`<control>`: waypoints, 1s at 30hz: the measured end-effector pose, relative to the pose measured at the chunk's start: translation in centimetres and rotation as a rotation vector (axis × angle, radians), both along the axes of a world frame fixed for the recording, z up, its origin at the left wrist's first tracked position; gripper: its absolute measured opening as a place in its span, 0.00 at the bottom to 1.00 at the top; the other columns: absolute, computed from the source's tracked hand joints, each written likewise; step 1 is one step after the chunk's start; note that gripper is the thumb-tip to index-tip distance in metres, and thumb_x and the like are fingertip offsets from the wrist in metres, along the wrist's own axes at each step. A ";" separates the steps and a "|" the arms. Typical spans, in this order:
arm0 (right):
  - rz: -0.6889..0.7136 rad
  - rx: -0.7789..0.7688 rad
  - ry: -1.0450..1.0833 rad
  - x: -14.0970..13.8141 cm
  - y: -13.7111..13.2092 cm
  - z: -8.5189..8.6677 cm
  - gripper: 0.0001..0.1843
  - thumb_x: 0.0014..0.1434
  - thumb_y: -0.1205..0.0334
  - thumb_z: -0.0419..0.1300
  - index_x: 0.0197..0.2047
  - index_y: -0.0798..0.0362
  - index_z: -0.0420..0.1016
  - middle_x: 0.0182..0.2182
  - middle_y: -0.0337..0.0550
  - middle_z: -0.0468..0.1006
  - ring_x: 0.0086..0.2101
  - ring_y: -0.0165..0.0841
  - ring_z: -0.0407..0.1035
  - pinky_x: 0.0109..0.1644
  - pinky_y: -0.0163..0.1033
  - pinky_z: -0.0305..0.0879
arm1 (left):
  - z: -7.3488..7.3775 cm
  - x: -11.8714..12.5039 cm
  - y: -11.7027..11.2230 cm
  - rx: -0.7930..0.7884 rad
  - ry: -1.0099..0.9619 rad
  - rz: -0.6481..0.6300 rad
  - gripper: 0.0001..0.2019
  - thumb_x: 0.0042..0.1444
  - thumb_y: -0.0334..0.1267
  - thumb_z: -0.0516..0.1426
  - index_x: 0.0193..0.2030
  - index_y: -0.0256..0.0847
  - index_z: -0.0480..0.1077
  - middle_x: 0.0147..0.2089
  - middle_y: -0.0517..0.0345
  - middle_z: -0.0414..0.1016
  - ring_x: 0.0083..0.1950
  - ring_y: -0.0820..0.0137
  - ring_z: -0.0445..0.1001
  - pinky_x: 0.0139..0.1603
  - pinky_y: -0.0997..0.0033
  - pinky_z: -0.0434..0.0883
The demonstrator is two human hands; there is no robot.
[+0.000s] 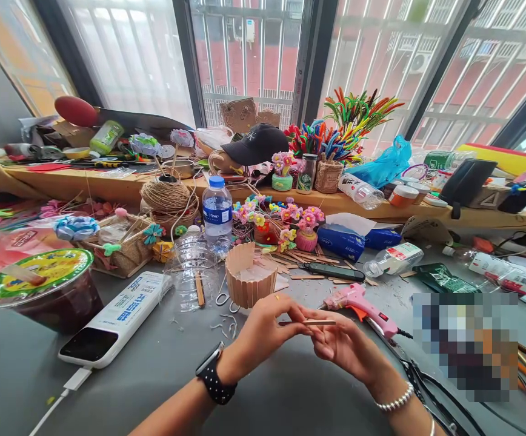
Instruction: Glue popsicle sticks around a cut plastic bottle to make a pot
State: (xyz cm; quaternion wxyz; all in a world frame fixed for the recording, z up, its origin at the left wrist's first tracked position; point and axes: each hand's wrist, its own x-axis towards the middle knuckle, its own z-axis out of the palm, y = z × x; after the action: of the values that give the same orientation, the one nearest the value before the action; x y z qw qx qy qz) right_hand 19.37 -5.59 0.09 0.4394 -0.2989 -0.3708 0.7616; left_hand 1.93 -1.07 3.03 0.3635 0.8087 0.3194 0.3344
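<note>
A short wooden craft stick [321, 323] lies level between my two hands. My left hand [263, 324], with a dark watch on its wrist, pinches the stick's left end between thumb and fingers. My right hand [347, 342], wearing a beaded bracelet, has its fingers curled against the stick's right part; their exact hold is partly hidden. Just beyond my left hand stands a round cup-like piece ringed with upright wooden sticks [250, 281], with a taller section at its back. A pink glue gun [358, 306] rests beyond my right hand.
Loose sticks lie around a dark green utility knife [333, 272]. Scissors [222, 298] are beside a cut plastic bottle [193, 272]. Left are a white power bank [122, 315] and a drink cup [58, 297]. A water bottle [217, 212] stands behind; cables run at right.
</note>
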 end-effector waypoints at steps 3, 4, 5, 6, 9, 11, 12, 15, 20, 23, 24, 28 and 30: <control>-0.073 0.096 -0.282 1.2 0.2 1.1 0.25 0.51 0.45 0.51 0.46 0.54 0.68 0.25 0.40 0.67 0.22 0.26 0.59 0.29 0.36 0.56 | -1.3 0.0 -0.3 0.003 -0.004 0.086 0.06 0.47 0.38 0.60 0.25 0.37 0.71 0.31 0.57 0.75 0.34 0.71 0.70 0.37 0.75 0.64; -0.163 0.146 -0.457 1.7 0.2 1.5 0.24 0.51 0.46 0.53 0.46 0.54 0.67 0.25 0.39 0.68 0.22 0.26 0.60 0.29 0.36 0.57 | -1.7 -0.2 -0.2 -0.029 0.033 0.087 0.07 0.48 0.39 0.59 0.26 0.37 0.71 0.28 0.58 0.74 0.31 0.72 0.69 0.34 0.76 0.64; -0.286 0.193 -0.662 2.3 0.3 1.9 0.23 0.49 0.47 0.55 0.43 0.53 0.67 0.25 0.39 0.68 0.23 0.27 0.61 0.29 0.36 0.57 | -2.1 -0.3 -0.2 -0.079 0.076 0.081 0.09 0.49 0.41 0.58 0.26 0.37 0.72 0.26 0.58 0.73 0.28 0.73 0.68 0.30 0.76 0.63; -0.446 0.246 -0.849 3.0 0.4 2.1 0.21 0.49 0.47 0.55 0.40 0.53 0.67 0.28 0.41 0.70 0.26 0.30 0.62 0.30 0.37 0.58 | -2.4 -0.5 -0.1 -0.142 0.115 0.067 0.10 0.50 0.42 0.57 0.27 0.36 0.71 0.24 0.59 0.73 0.25 0.75 0.66 0.27 0.77 0.62; -0.806 0.384 -1.345 5.4 0.7 1.9 0.18 0.51 0.46 0.52 0.33 0.53 0.68 0.31 0.44 0.71 0.30 0.34 0.64 0.37 0.41 0.60 | -3.1 -0.8 0.3 -0.296 0.190 0.039 0.14 0.53 0.45 0.52 0.30 0.35 0.71 0.23 0.61 0.71 0.20 0.77 0.62 0.23 0.78 0.60; -0.833 0.474 -1.613 7.0 0.8 0.9 0.20 0.49 0.44 0.53 0.32 0.53 0.69 0.33 0.47 0.70 0.35 0.39 0.64 0.40 0.45 0.59 | -3.4 -0.9 0.6 -0.331 0.232 0.042 0.15 0.54 0.45 0.50 0.30 0.36 0.70 0.23 0.62 0.70 0.20 0.77 0.61 0.23 0.79 0.60; -0.817 0.486 -1.695 7.6 0.8 0.3 0.22 0.48 0.42 0.53 0.33 0.53 0.69 0.33 0.48 0.70 0.37 0.41 0.64 0.41 0.47 0.59 | -3.4 -0.9 0.7 -0.336 0.252 0.048 0.15 0.54 0.45 0.49 0.31 0.36 0.70 0.22 0.62 0.69 0.20 0.77 0.61 0.23 0.79 0.59; -0.727 0.475 -1.824 8.9 0.9 -1.5 0.28 0.43 0.37 0.55 0.33 0.54 0.69 0.32 0.48 0.70 0.36 0.42 0.65 0.40 0.47 0.60 | -3.5 -0.9 0.9 -0.331 0.282 0.076 0.15 0.55 0.45 0.48 0.34 0.38 0.69 0.21 0.63 0.67 0.23 0.74 0.64 0.25 0.78 0.61; -0.625 0.441 -1.923 8.5 1.2 -3.2 0.23 0.46 0.45 0.55 0.38 0.56 0.68 0.35 0.51 0.71 0.37 0.44 0.65 0.38 0.46 0.61 | -3.5 -1.0 0.9 -0.298 0.302 0.127 0.12 0.49 0.41 0.54 0.39 0.38 0.67 0.32 0.60 0.72 0.32 0.71 0.69 0.33 0.76 0.63; -0.627 0.363 -1.925 7.9 1.4 -3.2 0.19 0.47 0.52 0.53 0.38 0.57 0.67 0.35 0.51 0.71 0.37 0.44 0.65 0.38 0.45 0.61 | -3.6 -1.0 0.7 -0.270 0.294 0.112 0.12 0.48 0.35 0.53 0.41 0.38 0.66 0.34 0.58 0.72 0.33 0.72 0.69 0.34 0.76 0.64; -0.637 0.345 -1.911 7.8 1.5 -3.0 0.18 0.47 0.53 0.53 0.38 0.57 0.67 0.35 0.50 0.71 0.37 0.43 0.65 0.38 0.45 0.61 | -3.6 -1.0 0.6 -0.248 0.285 0.111 0.11 0.49 0.34 0.51 0.41 0.38 0.66 0.35 0.58 0.72 0.33 0.72 0.69 0.35 0.76 0.65; -0.700 0.316 -1.855 7.5 1.4 -2.0 0.18 0.47 0.52 0.51 0.38 0.54 0.66 0.36 0.48 0.71 0.34 0.39 0.66 0.34 0.42 0.60 | -3.7 -1.1 0.5 -0.203 0.270 0.110 0.11 0.51 0.33 0.49 0.40 0.40 0.67 0.39 0.57 0.72 0.37 0.71 0.70 0.39 0.75 0.66; -0.743 0.332 -1.813 7.3 1.3 -1.5 0.17 0.47 0.51 0.52 0.37 0.53 0.65 0.35 0.47 0.70 0.33 0.38 0.67 0.33 0.42 0.60 | -3.8 -1.2 0.6 -0.200 0.266 0.108 0.10 0.52 0.34 0.49 0.40 0.40 0.67 0.40 0.57 0.72 0.40 0.70 0.70 0.41 0.74 0.65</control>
State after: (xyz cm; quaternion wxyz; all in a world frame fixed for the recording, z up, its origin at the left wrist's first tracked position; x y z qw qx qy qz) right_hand 26.69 -4.30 -1.41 0.2366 -0.8000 -0.5514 -0.0027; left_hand 0.73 -0.48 -0.72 0.3781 0.7875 0.4392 0.2099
